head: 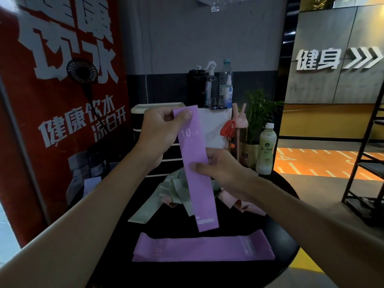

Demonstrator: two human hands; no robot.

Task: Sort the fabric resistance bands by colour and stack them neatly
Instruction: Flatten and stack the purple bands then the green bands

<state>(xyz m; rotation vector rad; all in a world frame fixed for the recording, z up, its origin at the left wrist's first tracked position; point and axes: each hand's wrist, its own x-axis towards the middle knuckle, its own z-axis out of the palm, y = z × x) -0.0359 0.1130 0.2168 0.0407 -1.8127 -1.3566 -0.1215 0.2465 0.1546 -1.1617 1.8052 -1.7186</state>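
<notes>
A purple band [196, 163] marked "10 LB" hangs upright above the round black table [286, 244]. My left hand [160, 132] pinches its top end, and my right hand [224, 169] pinches it at mid-length. Purple bands [202, 249] lie flat and stacked near the table's front edge. Behind the held band sits a loose heap of green bands [166, 196] with pink bands [243, 204] to its right.
Behind the table stand a white-and-black drawer box [145, 119], a pink drinking bottle [236, 129], a pale green drink bottle [267, 150], a potted plant [257, 113] and spray bottles [214, 86]. A red poster stand [62, 100] is left, a black rack [365, 163] right.
</notes>
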